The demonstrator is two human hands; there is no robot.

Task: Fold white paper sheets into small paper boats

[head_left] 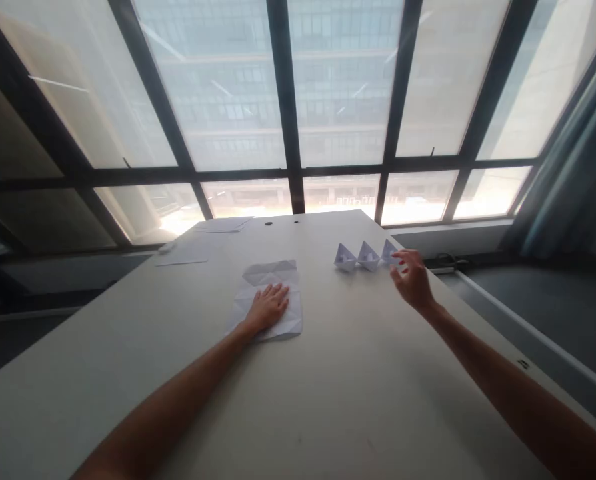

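Observation:
My left hand lies flat, fingers stretched out, on a creased sheet of white paper near the middle of the table. Fold lines run across the sheet, and its far edge lifts slightly. Three white folded paper boats stand in a row to the right: a left boat, a middle boat and a right boat. Beside the right boat, my right hand has its thumb and fingers curved and apart. The hand partly covers that boat; whether the fingertips touch it I cannot tell.
Flat white sheets lie at the far left of the white table. Two dark holes, one of them a round hole, sit near the far edge. Behind stand large windows with a dark frame. A blue-grey curtain hangs at right.

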